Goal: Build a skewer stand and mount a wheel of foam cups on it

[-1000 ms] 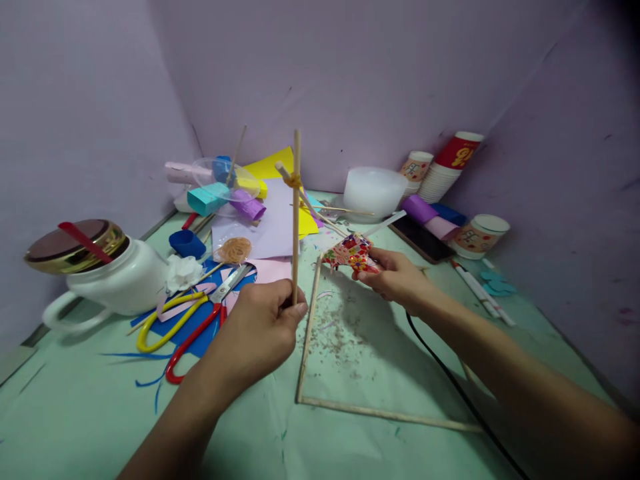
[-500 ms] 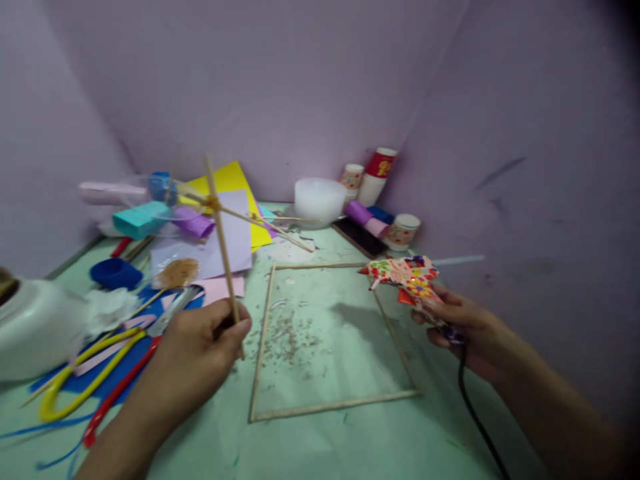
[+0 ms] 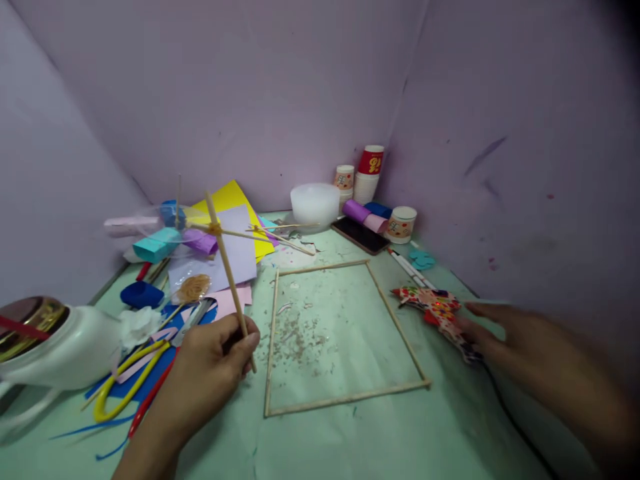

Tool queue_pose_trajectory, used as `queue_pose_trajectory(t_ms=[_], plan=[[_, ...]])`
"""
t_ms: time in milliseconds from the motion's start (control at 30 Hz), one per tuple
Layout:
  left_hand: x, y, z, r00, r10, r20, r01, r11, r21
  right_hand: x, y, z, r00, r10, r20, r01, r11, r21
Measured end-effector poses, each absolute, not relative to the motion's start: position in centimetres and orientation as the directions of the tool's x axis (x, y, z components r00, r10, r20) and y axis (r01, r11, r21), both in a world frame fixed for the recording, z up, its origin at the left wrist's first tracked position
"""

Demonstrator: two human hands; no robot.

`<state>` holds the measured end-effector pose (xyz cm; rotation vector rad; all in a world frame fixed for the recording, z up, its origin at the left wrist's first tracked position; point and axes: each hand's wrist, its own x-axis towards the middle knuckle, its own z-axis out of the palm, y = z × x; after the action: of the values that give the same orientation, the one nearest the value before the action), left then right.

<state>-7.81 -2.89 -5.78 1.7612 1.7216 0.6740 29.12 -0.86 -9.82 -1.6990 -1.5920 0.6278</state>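
Observation:
My left hand (image 3: 215, 363) is closed around the lower end of an upright thin wooden stick (image 3: 227, 270). Other sticks cross it near the top, bound by a rubber band (image 3: 214, 229). On the right, a flower-patterned hot glue gun (image 3: 440, 312) rests on the table, its small light glowing red. My right hand (image 3: 520, 353) is beside the handle, partly blurred, index finger stretched out and thumb touching or almost touching it. Between the hands a four-sided stick frame (image 3: 350, 401) lies flat on the table.
On the left are a white mug-like vessel (image 3: 85, 343), yellow-handled scissors (image 3: 103, 400), a bag of rubber bands (image 3: 194, 288) and coloured paper (image 3: 235, 200). Behind stand a white bowl (image 3: 315, 203) and paper cups (image 3: 370, 175). A phone (image 3: 360, 235) and pens (image 3: 410, 268) lie right.
The glue gun has gone from being held in the air to lying on the table, and my right hand's grip has loosened. My left hand still holds the tied sticks. The view has shifted slightly.

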Motion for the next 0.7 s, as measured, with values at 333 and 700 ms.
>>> queue_pose_trajectory(t_ms=[333,700], plan=[[-7.9,-4.9,-4.6,0.134,0.99,-0.043,0.76,-0.075,0.646,9.4,11.1,-5.8,-0.567,0.704,0.428,0.364,0.68,-0.636],[-7.4,-3.8,-6.7,0.069,0.982,-0.174,0.633,0.092,0.769,6.7,10.6,-9.8,-0.657,0.579,0.484,0.269,0.779,-0.567]])
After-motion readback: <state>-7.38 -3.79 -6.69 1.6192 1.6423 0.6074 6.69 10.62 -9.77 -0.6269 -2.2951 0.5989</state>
